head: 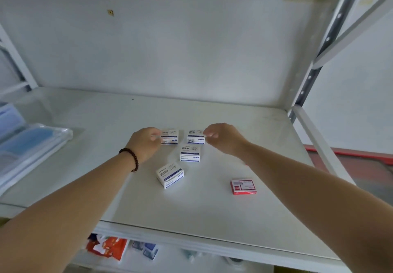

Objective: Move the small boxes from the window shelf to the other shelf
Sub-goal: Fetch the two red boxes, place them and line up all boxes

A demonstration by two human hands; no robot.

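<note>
Both hands at the far white boxes on the shelf (127,187).

Left hand (144,143) with fingers curled against far-left white box (170,137); grip or mere touch: cannot tell. Right hand (223,138) loosely curled beside far-right white box (195,137), contact unclear. Middle white box (190,153) just nearer. Tilted white box (170,175) nearest. Red box (243,186) apart, near right. Plastic-wrapped blue packs (27,141) far left.

Both arms reach forward, left hand (146,143) and right hand (223,137) fingers loosely curled.
</note>
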